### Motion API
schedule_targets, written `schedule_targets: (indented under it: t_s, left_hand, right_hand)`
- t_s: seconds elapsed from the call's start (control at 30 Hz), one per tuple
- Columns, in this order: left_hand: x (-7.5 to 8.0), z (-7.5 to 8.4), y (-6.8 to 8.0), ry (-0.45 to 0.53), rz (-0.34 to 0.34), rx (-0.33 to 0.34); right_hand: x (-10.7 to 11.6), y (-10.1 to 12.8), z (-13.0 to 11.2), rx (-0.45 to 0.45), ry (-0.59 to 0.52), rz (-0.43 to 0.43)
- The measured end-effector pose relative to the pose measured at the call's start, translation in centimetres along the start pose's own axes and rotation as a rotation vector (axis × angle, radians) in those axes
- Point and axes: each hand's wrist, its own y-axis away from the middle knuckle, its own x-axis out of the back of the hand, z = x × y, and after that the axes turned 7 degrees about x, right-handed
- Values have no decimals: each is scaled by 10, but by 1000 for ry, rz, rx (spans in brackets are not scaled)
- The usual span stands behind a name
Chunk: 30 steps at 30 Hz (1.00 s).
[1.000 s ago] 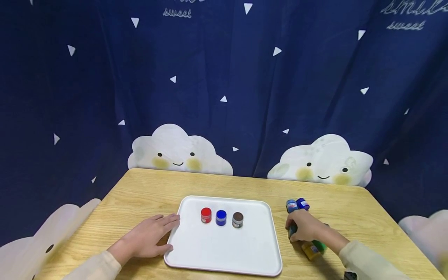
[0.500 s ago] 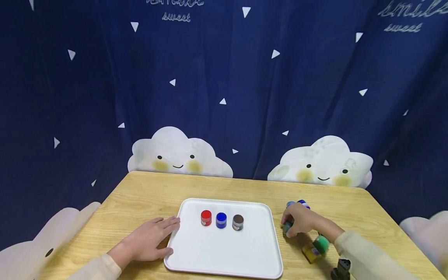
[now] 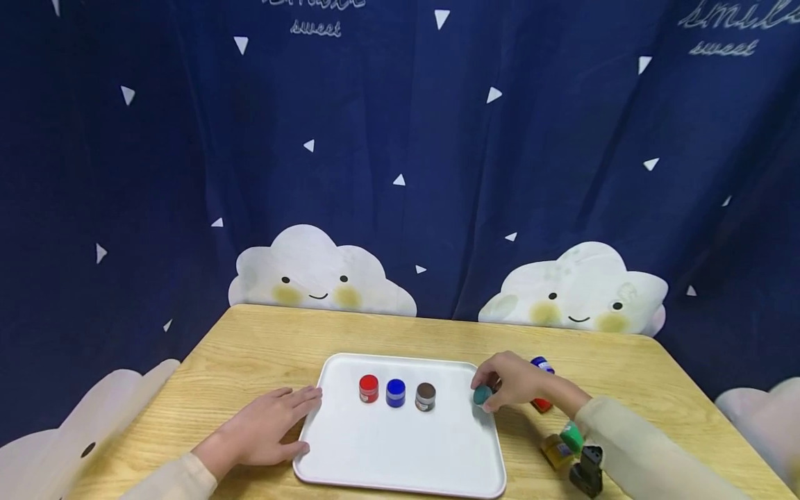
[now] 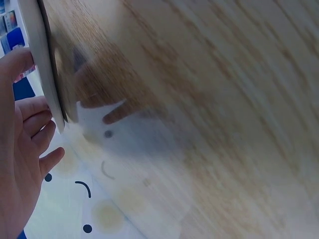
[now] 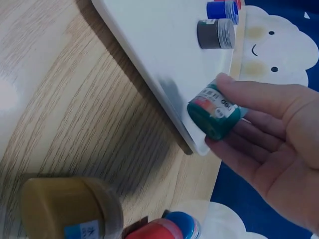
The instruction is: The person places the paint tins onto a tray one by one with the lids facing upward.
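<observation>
And here we have the right hand point(image 3: 512, 378), thumb and fingers pinching a teal jar point(image 5: 214, 112) right at the right edge of the white tray point(image 3: 400, 451), and from the right wrist we catch that jar tipped at an angle, its printed label facing us. Over on the other side, the left hand point(image 3: 265, 427) lies with its fingers extended, gripping nothing, fingertips and thumb against the tray's left rim. On the tray we count three upright jars in a row towards the far side: red jar point(image 3: 369, 389), blue jar point(image 3: 396, 394), brown jar point(image 3: 426, 397), left to right. Off to the right on the desk point(image 3: 281, 340), we spot an ochre jar point(image 3: 556, 451) just beside a green jar point(image 3: 571, 436), a second red jar point(image 3: 542, 404) partly behind the right forearm, and a dark blue jar point(image 3: 542, 364) farther back. There seems to be a lighter blue lid point(image 5: 182, 221) by that red one, though we only get part of it. Behind it all, we have a navy curtain point(image 3: 375, 139) with smiling clouds.
</observation>
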Motion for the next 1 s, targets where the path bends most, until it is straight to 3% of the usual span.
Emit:
schedule_targets:
  t_s: [0.57,1.0]
  left_hand:
    - [2,1,1,1,-12,11]
    - [2,1,1,9,-10,11]
  right_hand:
    - [-22,-15,5,13,-149,69]
    - [-47,-24,9,-149,-374,235]
